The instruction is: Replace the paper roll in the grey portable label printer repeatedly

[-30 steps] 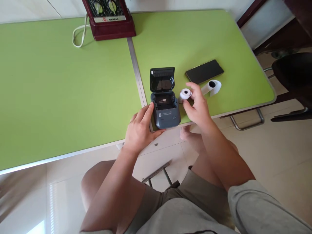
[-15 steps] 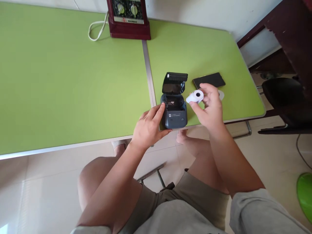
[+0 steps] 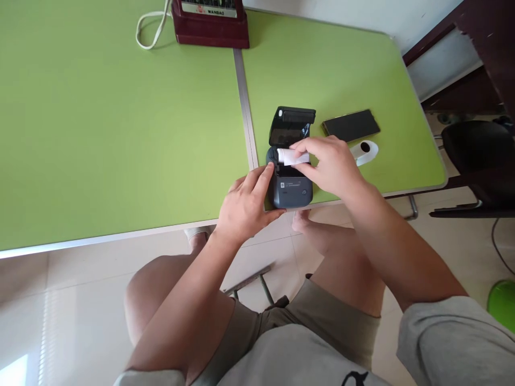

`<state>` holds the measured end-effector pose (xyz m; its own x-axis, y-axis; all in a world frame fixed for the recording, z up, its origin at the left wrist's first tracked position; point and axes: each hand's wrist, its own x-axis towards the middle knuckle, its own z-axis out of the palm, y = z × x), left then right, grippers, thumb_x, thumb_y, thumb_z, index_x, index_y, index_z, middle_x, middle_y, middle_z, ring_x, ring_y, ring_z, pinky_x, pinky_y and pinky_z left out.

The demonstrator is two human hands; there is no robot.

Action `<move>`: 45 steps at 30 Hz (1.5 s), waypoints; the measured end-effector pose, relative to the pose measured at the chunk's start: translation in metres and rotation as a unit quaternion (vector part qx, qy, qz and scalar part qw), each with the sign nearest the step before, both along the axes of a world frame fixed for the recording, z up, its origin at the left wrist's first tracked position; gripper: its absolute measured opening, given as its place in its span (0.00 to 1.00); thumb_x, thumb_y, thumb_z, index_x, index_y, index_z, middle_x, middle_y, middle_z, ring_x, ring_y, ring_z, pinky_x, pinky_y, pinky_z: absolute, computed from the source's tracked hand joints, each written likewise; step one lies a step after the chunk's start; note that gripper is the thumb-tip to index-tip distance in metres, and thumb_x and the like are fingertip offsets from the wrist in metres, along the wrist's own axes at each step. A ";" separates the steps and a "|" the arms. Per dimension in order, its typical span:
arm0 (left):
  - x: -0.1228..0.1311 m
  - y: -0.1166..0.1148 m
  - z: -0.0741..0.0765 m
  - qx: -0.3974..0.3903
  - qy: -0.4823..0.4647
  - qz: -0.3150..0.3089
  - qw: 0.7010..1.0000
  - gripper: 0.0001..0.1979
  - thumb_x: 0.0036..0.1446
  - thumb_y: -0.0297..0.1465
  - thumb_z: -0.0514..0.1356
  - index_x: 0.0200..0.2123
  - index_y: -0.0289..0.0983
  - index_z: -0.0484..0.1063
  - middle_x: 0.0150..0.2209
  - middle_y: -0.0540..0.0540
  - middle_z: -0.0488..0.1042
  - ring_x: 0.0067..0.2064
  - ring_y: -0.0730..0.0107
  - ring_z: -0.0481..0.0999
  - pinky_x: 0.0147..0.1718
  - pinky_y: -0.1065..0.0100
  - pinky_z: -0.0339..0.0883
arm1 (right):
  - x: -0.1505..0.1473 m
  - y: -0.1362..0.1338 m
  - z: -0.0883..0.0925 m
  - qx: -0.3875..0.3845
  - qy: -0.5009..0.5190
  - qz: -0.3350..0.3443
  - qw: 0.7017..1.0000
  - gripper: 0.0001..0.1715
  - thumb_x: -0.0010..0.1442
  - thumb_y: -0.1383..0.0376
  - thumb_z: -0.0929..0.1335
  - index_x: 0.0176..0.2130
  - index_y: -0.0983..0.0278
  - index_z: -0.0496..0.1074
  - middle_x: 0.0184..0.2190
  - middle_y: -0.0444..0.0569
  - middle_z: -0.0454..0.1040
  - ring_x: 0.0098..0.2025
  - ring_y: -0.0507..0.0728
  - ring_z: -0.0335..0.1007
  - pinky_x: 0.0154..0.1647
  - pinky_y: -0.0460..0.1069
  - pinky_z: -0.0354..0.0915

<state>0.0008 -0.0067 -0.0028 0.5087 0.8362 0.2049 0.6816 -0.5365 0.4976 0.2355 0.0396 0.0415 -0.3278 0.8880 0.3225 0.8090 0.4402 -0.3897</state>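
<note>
A small dark blue-grey label printer (image 3: 293, 194) stands at the table's front edge with its black lid (image 3: 292, 126) raised. My left hand (image 3: 247, 203) holds the printer's left side, fingers along the body and thumb at the front. Pinched in my right hand (image 3: 332, 163) is a white paper roll (image 3: 290, 156), lying crosswise at the open compartment. My fingers cover the roll's right end, so I cannot tell how deep it sits. Just right of that hand lies a second white roll (image 3: 367, 152) with a dark core hole.
A black phone (image 3: 352, 125) lies behind the second roll. At the back of the green table (image 3: 161, 134) stands a dark red appliance (image 3: 211, 27) with a white cord (image 3: 151, 29). A metal seam (image 3: 244, 107) crosses the tabletop. A black chair (image 3: 478, 153) is at the right.
My right hand has moved left, carrying the paper roll from beside the printer to its open compartment. The second roll now shows more fully. My left hand has stayed on the printer.
</note>
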 end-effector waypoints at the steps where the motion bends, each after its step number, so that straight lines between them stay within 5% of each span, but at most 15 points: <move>1: 0.000 0.000 0.000 -0.001 0.000 0.000 1.000 0.49 0.58 0.47 0.71 0.74 0.34 0.54 0.67 0.31 0.70 0.64 0.44 0.77 0.61 0.48 0.74 | 0.000 -0.001 0.000 0.000 0.018 0.003 1.000 0.06 0.59 0.69 0.71 0.36 0.57 0.75 0.41 0.44 0.86 0.41 0.62 0.83 0.47 0.59 0.71; 6: -0.001 0.000 -0.001 0.018 -0.006 -0.008 1.000 0.50 0.60 0.46 0.70 0.76 0.37 0.51 0.66 0.31 0.70 0.63 0.44 0.77 0.60 0.49 0.75 | -0.007 -0.020 0.001 0.099 0.075 0.018 0.992 0.09 0.63 0.69 0.69 0.32 0.56 0.73 0.33 0.43 0.84 0.39 0.60 0.82 0.44 0.59 0.72; 9: -0.002 -0.002 -0.001 0.041 -0.002 -0.012 0.999 0.43 0.61 0.44 0.70 0.74 0.47 0.58 0.66 0.34 0.69 0.61 0.45 0.78 0.58 0.47 0.76 | -0.011 -0.039 0.000 0.146 0.090 0.035 0.985 0.11 0.63 0.71 0.69 0.32 0.56 0.71 0.30 0.42 0.81 0.35 0.57 0.80 0.39 0.56 0.71; 13: -0.003 -0.002 0.001 0.039 0.012 -0.019 0.999 0.32 0.64 0.45 0.68 0.69 0.56 0.66 0.67 0.38 0.66 0.63 0.45 0.76 0.58 0.45 0.76 | -0.006 -0.048 -0.003 0.114 0.122 0.070 0.984 0.05 0.64 0.65 0.71 0.35 0.55 0.73 0.32 0.42 0.80 0.39 0.59 0.80 0.44 0.59 0.73; 16: -0.004 -0.001 0.001 0.031 0.018 -0.030 0.999 0.32 0.64 0.44 0.68 0.69 0.56 0.67 0.68 0.37 0.65 0.64 0.46 0.75 0.60 0.45 0.75 | 0.001 -0.027 -0.008 0.120 0.195 -0.010 0.973 0.05 0.68 0.60 0.68 0.45 0.53 0.73 0.44 0.47 0.81 0.49 0.61 0.80 0.50 0.60 0.74; 19: -0.004 0.001 0.002 0.032 0.020 -0.031 0.999 0.32 0.63 0.43 0.70 0.68 0.54 0.69 0.67 0.35 0.65 0.65 0.45 0.76 0.60 0.45 0.75 | 0.004 0.003 -0.020 0.049 0.236 -0.063 0.968 0.22 0.69 0.51 0.67 0.59 0.52 0.65 0.63 0.51 0.74 0.64 0.63 0.74 0.60 0.62 0.73; 25: -0.005 0.002 0.002 0.019 0.028 -0.036 0.999 0.31 0.64 0.45 0.68 0.68 0.55 0.67 0.69 0.37 0.64 0.65 0.46 0.75 0.60 0.44 0.75 | 0.007 0.005 -0.038 0.021 0.358 -0.090 0.929 0.23 0.70 0.41 0.62 0.52 0.54 0.64 0.43 0.48 0.81 0.52 0.60 0.80 0.58 0.62 0.75; 30: -0.005 0.002 0.000 0.037 0.027 -0.036 0.998 0.30 0.65 0.45 0.67 0.68 0.54 0.67 0.68 0.36 0.64 0.65 0.46 0.75 0.60 0.45 0.74 | 0.009 -0.021 -0.051 -0.049 0.333 -0.068 0.939 0.25 0.67 0.42 0.68 0.53 0.54 0.68 0.54 0.51 0.79 0.58 0.60 0.78 0.62 0.60 0.73; 33: -0.003 0.002 0.000 0.036 0.021 -0.026 0.999 0.38 0.61 0.43 0.70 0.72 0.51 0.63 0.68 0.36 0.66 0.64 0.47 0.76 0.59 0.48 0.75 | 0.007 -0.024 -0.057 -0.086 0.345 -0.041 0.934 0.26 0.66 0.46 0.70 0.56 0.55 0.68 0.58 0.52 0.76 0.61 0.61 0.76 0.67 0.60 0.70; 38: 0.001 0.001 0.004 0.021 0.042 0.005 0.999 0.42 0.56 0.42 0.72 0.71 0.49 0.63 0.68 0.40 0.67 0.63 0.48 0.77 0.59 0.50 0.76 | 0.008 -0.019 -0.051 -0.148 0.353 -0.036 0.923 0.27 0.62 0.55 0.71 0.58 0.55 0.66 0.61 0.51 0.75 0.63 0.61 0.73 0.68 0.63 0.69; 45: 0.001 0.003 0.002 0.014 0.034 0.017 0.999 0.48 0.54 0.44 0.73 0.73 0.42 0.58 0.67 0.35 0.71 0.62 0.44 0.78 0.59 0.49 0.76 | 0.003 -0.017 -0.047 -0.181 0.333 -0.087 0.921 0.30 0.60 0.50 0.71 0.58 0.58 0.66 0.59 0.55 0.75 0.61 0.63 0.73 0.66 0.63 0.68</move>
<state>0.0019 -0.0038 -0.0012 0.4932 0.8480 0.1941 0.7314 -0.5250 0.4352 0.2383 0.0221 -0.0053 -0.0078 0.9973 0.0733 0.3841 0.0707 -0.9206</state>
